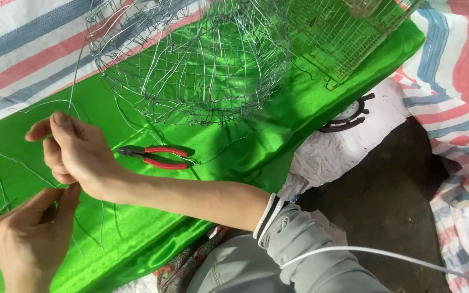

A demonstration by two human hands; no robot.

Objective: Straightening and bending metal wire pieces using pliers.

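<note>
Strong daylight falls across the scene, and the green cloth (278, 135) shines with bright glossy streaks where its folds catch it. The light comes from the upper side, since the wire basket (191, 59) casts a fine net of shadow onto the cloth below it and the pliers (156, 157) leave a dark edge beside them. The ground (386, 201) at the lower right lies in deep shade. Colours are saturated, focus is sharp at the centre, and thin wires at the left edge blur slightly.
</note>
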